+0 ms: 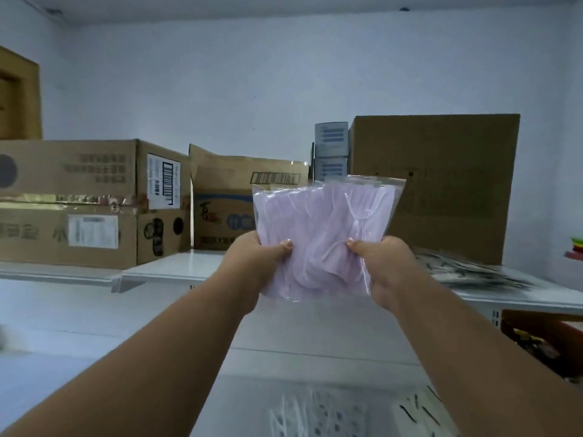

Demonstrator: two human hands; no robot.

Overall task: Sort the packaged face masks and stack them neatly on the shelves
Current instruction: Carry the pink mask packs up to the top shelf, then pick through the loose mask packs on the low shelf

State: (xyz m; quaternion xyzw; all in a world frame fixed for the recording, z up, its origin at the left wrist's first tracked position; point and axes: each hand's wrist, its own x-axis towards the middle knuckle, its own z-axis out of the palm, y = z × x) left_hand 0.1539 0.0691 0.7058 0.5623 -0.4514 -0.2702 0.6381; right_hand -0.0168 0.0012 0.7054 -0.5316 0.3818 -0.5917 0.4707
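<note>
On the left end of the upper shelf you had 2 brown cartons: a wide taped carton by the shelf's left edge and an opened carton just beside it toward the middle. Your left hand gripped the lower left corner of the clear packet of lilac face masks, thumb curled over its front and fingers hidden behind. You held that packet upright in the air, in front of the shelf's middle and clear of its surface. Your right hand pinched the packet's lower right corner the same way, thumb on the front. Behind the packet stood 2 small grey-blue boxes, stacked, and just right of them a tall plain carton toward the shelf's right end. At that carton's foot, along the front right edge, lay a flat pile of patterned packets. More packets, blurred, lay below near the bottom.
</note>
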